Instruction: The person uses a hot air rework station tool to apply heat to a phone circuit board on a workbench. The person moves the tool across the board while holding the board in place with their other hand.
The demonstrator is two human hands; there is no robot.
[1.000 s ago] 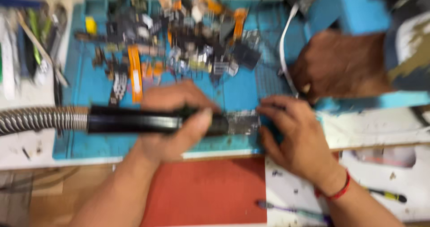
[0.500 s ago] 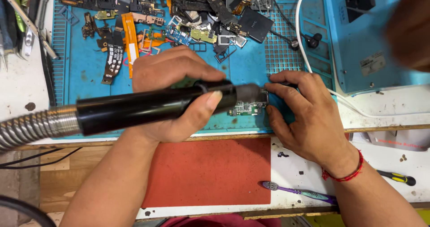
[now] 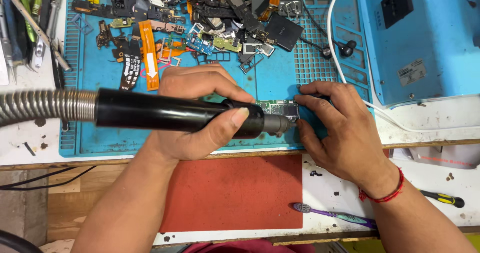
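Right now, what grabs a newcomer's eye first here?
The glossy black cylindrical hot-air handle with its ribbed metal hose, gripped in the left hand, cuts across the blue silicone work mat. Its nozzle points at a small green circuit board steadied by the right hand. Behind, a heap of dismantled phone parts crowds the mat's far edge.

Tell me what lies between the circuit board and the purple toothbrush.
In the head view, the right hand and a bare corner of the red mat lie between circuit board and toothbrush.

White workbench top point(image 3: 440, 120), stained, wooden front edge. Blue silicone repair mat point(image 3: 100, 138) at 10 o'clock, red mat point(image 3: 235, 193) at 6. Light bright and even.
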